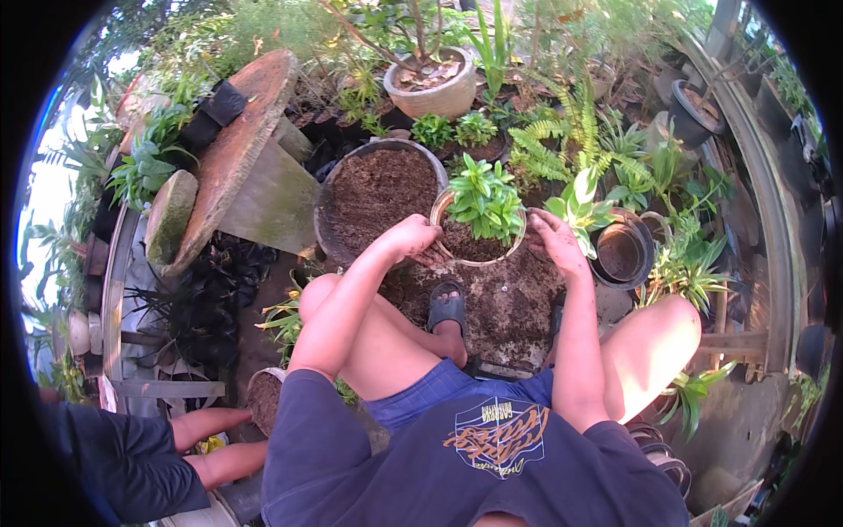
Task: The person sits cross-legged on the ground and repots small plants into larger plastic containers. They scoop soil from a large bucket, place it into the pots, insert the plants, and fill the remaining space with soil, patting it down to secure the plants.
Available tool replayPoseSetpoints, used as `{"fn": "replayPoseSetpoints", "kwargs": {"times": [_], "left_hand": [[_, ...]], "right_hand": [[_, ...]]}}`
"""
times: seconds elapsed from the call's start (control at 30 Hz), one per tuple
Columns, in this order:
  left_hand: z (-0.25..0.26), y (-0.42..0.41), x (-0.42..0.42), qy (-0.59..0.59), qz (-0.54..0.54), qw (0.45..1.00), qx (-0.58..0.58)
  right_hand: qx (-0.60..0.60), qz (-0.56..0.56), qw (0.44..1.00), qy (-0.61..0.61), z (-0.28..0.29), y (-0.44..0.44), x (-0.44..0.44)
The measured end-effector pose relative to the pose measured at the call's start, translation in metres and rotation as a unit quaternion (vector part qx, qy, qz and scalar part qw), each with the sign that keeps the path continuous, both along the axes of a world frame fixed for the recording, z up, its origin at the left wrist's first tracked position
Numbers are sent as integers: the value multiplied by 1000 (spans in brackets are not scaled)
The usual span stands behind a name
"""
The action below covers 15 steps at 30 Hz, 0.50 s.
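A light-rimmed round pot (483,262) holds dark soil and a bushy green leafy plant (484,197). My left hand (416,240), soiled at the fingers, is at the pot's left rim and grips it. At the right rim is my right hand (553,240), its fingers also soiled and bent against the pot's side. Just behind and left of the pot stands a wide dark basin (321,227) filled with brown potting soil (382,191). Soil is scattered on the ground between my feet.
Stacked plastic pots (649,253) stand at the right beside a variegated plant (583,204). A tilted round stone slab (244,145) leans at the left. A large planter (431,99) and ferns are at the back. At lower left, another person's legs (220,441) are near a soil-filled pot (265,402).
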State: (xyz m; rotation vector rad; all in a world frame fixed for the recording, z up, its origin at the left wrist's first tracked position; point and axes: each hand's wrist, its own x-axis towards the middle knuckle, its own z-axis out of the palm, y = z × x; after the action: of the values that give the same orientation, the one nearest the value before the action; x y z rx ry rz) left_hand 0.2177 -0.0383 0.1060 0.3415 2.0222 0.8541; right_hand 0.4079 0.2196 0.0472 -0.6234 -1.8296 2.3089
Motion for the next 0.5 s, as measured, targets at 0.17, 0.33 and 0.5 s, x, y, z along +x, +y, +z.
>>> {"fn": "replayPoseSetpoints", "kwargs": {"times": [0.17,0.33,0.5], "left_hand": [[73,-8,2,-71,66,990,100],[93,-1,15,-82,124,974,171],[88,2,11,-42,155,957,242]], "right_hand": [[-40,76,996,-11,40,-10,1],[-98,77,989,78,52,-36,-12],[-165,-18,967,193,70,-33,-14]]}}
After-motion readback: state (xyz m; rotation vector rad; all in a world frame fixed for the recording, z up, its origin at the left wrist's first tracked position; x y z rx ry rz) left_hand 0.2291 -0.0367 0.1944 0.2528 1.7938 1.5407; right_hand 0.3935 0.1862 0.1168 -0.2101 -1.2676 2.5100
